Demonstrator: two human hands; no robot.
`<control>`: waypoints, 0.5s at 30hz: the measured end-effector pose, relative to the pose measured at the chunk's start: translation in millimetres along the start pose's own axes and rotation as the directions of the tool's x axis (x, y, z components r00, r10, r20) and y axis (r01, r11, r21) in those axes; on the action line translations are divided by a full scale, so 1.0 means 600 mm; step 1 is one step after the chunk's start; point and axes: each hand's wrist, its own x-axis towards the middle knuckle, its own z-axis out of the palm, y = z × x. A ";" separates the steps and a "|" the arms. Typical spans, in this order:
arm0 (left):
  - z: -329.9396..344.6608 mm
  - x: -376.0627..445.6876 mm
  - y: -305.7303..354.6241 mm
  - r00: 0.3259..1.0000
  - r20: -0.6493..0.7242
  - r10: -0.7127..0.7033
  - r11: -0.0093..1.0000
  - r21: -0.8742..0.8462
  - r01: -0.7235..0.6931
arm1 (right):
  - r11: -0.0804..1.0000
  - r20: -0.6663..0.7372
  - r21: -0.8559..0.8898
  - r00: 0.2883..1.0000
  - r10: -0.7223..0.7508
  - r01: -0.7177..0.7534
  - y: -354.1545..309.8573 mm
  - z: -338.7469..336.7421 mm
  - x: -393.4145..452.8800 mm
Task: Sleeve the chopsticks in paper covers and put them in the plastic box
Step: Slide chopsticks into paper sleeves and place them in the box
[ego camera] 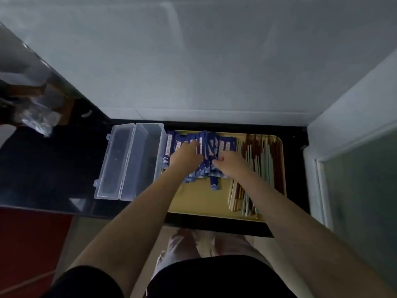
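The left hand (186, 157) lay on the pile of blue paper covers (202, 155), its fingers stretched forward and fairly straight, pressing on the covers; its grip was open and flat, with nothing curled into it. The right hand (231, 166) rested just beside it on the same pile, its fingers bent inward toward the covers. Whether that grip pinched a cover or merely touched the pile could not be told, since the fingertips were blurred and partly hidden.

The covers were dark blue with pale printed panels, heaped loosely across the far left part of a yellow tray (199, 201). One cover (214, 183) stuck out of the heap toward the person. On the right side of the tray lay the bare chopsticks (260, 166), a mix of pale and dark brown sticks, running lengthwise from the far edge to the near edge, and partly crossed by the right forearm.

Just left of the tray, touching or nearly touching its edge, stood the clear plastic box (146, 160), with its hinged lid (115, 162) thrown open flat to the left. No chopsticks showed inside it.

Tray and box sat on a dark glossy table (53, 168). A crumpled clear plastic bag (40, 120) lay at the far left, well apart from the box.
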 end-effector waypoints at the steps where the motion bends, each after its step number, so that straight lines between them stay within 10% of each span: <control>1: 0.002 -0.002 0.002 1.000 0.023 -0.006 1.000 -0.010 0.006 | 0.999 0.015 0.046 1.000 0.016 -0.016 0.001 0.008 0.003; 15: -0.009 0.014 -0.026 0.995 0.061 0.084 0.992 -0.097 -0.078 | 0.861 -0.381 0.505 0.879 0.288 -0.063 0.004 -0.006 -0.062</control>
